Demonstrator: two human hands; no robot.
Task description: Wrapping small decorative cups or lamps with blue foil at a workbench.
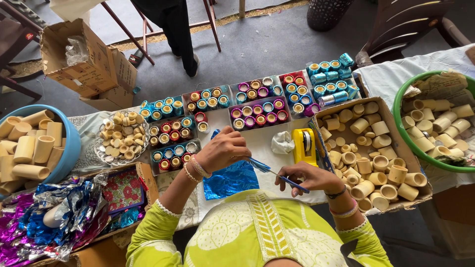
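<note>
Left hand (222, 148) gripping a blue foil strip (258, 164); right hand (309, 178) pinching blue-handled scissors (289, 181) above the bench (262, 141)

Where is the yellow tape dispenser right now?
In the head view, the yellow tape dispenser stands on the white table right of centre, just beyond the right hand, beside the cardboard box of plain tan cups.
</note>
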